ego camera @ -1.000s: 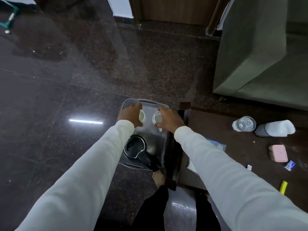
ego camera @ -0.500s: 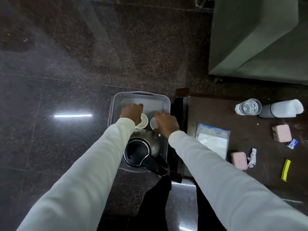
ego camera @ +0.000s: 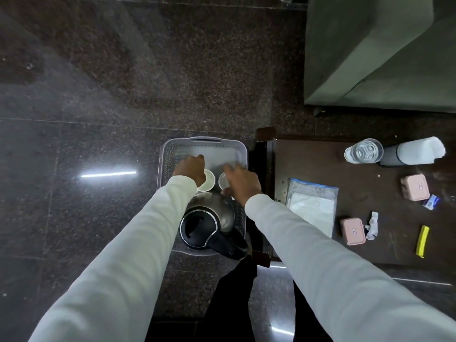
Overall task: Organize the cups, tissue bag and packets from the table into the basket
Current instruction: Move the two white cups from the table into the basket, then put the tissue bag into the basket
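Observation:
The grey basket (ego camera: 202, 144) stands on the floor left of the table. Two white cups sit side by side in its middle. My left hand (ego camera: 190, 167) is curled round the left cup (ego camera: 207, 180). Over the right cup (ego camera: 222, 181), my right hand (ego camera: 243, 180) hovers with blurred, straightened fingers and its thumb beside the cup. A clear tissue bag (ego camera: 312, 203) lies on the dark table (ego camera: 320, 159). Two pink packets (ego camera: 415, 187) (ego camera: 352, 230), a small blue packet (ego camera: 431, 202) and a yellow packet (ego camera: 422, 241) lie further right.
A black and steel kettle (ego camera: 207, 223) fills the near half of the basket. On the table's far side are a glass of water (ego camera: 364, 151) and a white roll in a black holder (ego camera: 417, 150). A crumpled wrapper (ego camera: 372, 225) lies by the near pink packet. A green sofa (ego camera: 382, 53) is behind.
Both hands lowered the cups into the basket. My right hand's fingers have straightened off its cup. The view tilted down, showing more of the table.

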